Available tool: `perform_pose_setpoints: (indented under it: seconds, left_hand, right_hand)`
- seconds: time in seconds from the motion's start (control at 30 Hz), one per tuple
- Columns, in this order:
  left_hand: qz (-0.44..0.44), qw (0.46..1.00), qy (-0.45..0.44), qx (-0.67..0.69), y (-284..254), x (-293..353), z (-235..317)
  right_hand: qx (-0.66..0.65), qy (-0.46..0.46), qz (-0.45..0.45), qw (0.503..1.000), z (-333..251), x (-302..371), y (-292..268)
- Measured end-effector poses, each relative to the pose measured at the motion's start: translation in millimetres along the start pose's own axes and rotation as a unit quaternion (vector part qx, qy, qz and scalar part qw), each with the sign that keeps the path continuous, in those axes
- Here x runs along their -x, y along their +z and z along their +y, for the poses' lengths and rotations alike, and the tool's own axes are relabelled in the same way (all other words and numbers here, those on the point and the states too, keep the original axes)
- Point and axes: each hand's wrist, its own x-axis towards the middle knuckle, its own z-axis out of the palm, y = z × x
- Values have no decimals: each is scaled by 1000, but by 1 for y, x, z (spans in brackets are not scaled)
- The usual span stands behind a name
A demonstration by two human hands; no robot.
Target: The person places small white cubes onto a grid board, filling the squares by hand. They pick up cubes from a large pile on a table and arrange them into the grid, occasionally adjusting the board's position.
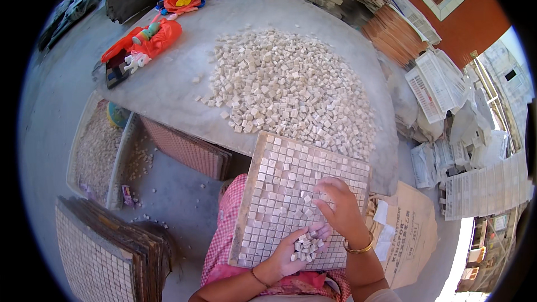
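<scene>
Outdoors, a round stone table (168, 86) carries a broad heap of small pale stone cubes (291, 86), and against its near edge leans the square mosaic grid board (279, 190), its lower edge resting on the person's lap. Most cells of the board are already filled with cubes. Over the board's lower middle the left hand (293, 254) lies palm up, cupped around a small handful of loose cubes (306, 246). Just above it, over the board's right part, the right hand (338, 210) hovers palm down with fingers bent toward the grid; whether it pinches a cube I cannot tell. Left of the board, a stack of finished mesh sheets (106, 246) and a shallow tray of chips (95, 151) sit on the floor; beyond the board, red toys (151, 39) lie on the table's far side. To do this well, I judge, each cube should be dropped flat into an empty cell, the cupped hand kept level and close.
</scene>
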Motion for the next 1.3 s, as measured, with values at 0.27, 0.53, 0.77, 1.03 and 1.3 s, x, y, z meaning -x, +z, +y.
perform_pose_setpoints:
  seconds: [0.27,0.53,0.77,1.03,1.3]
  left_hand:
    - [-97,989,-97,63,-42,-10,-12]
    - [-16,998,-61,-5,-21,-4,-6]
    - [-28,997,-67,32,-25,-1,-14]
    - [21,999,-22,41,-20,32,-12]
    - [48,997,35,46,-7,38,-7]
  right_hand:
    - [96,-43,-168,980,-6,-1,41]
    - [-81,111,-152,979,-6,42,-43]
    - [-47,117,-81,989,19,52,-18]
    - [-5,54,-15,998,32,56,31]
    - [-334,230,-17,914,31,79,6]
